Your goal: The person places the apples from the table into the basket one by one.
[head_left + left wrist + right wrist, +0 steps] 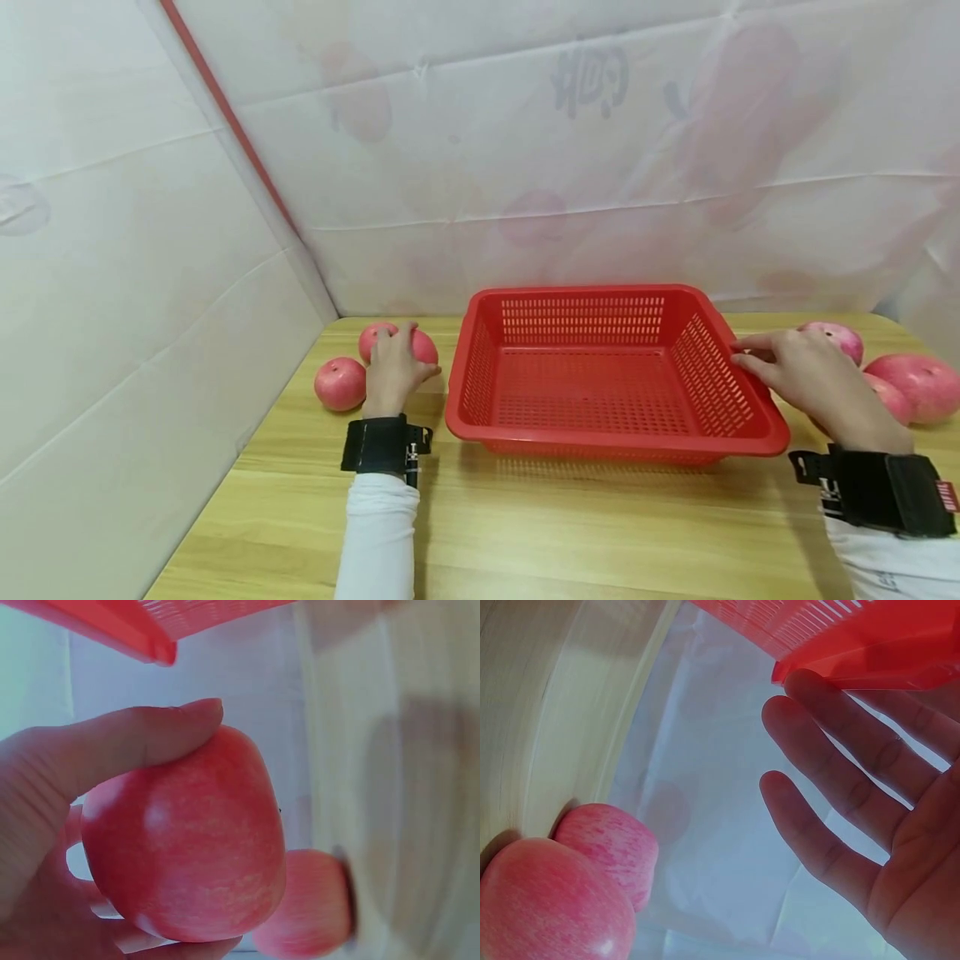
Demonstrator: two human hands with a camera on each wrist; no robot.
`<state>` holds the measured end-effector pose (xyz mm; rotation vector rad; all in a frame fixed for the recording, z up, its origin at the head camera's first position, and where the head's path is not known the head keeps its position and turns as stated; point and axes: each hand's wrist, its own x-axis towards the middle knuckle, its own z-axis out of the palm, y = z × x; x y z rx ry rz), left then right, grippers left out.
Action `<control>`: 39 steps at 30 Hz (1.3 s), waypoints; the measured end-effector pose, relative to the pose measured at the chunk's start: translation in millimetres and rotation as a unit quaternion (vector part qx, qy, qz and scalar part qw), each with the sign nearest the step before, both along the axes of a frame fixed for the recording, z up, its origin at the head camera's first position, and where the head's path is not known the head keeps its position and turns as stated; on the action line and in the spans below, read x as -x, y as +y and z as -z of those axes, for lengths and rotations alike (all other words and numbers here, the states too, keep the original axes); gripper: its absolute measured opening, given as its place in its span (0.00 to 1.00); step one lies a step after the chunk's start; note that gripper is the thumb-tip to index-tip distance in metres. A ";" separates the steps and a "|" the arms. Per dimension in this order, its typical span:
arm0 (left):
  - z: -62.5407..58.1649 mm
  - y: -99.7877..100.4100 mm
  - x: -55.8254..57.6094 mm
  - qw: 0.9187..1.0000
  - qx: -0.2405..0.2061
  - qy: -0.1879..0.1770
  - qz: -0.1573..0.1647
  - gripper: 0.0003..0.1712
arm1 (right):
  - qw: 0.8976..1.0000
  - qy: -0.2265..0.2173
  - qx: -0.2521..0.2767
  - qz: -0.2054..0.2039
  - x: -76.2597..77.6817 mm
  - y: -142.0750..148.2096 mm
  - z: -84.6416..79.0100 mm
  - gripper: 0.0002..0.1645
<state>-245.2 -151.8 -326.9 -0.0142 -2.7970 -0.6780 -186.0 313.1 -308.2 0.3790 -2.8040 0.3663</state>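
My left hand (392, 371) holds a pinkish-red apple (184, 840) between thumb and fingers, just left of the basket. Two more apples sit by that hand: one apple (341, 384) at its left and another apple (375, 335) behind it, partly covered. The red plastic basket (585, 444) has slotted walls, and nothing lies in it. At its right rim my right hand (821, 383) pinches the edge with its fingertips. The right wrist view shows some fingers (832, 757) stretched out under the rim, with the thumb hidden.
To the right of the right hand lie several apples, among them a large apple (924, 385) and a paler apple (838, 337). A wooden table (540, 533) carries everything. White printed sheeting (450, 167) closes off the back and left sides.
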 end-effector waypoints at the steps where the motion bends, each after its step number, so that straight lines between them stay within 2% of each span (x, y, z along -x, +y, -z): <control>1: -2.3 0.3 -0.2 1.000 0.002 0.004 0.000 0.43 | 1.000 0.000 0.001 0.000 0.1 0.0 0.1 0.20; 8: -15.3 3.1 -0.7 1.000 0.003 0.015 0.006 0.41 | 1.000 0.008 0.001 -0.006 1.0 0.1 0.2 0.18; 14: -23.2 5.9 -1.5 1.000 0.004 0.016 0.002 0.40 | 1.000 -0.002 -0.009 -0.004 0.0 -1.3 -1.3 0.18; 22: -37.8 13.5 -0.5 0.993 0.078 0.083 -0.008 0.39 | 1.000 -0.011 -0.004 0.003 0.0 -1.5 -1.8 0.20; 29: -53.7 26.1 -0.8 0.994 0.076 0.084 0.010 0.40 | 1.000 -0.002 -0.003 0.002 0.4 -1.3 -1.1 0.19; 39: -82.9 50.0 -2.2 0.992 0.078 0.093 0.032 0.40 | 1.000 -0.003 -0.012 0.006 0.5 -2.1 -2.2 0.19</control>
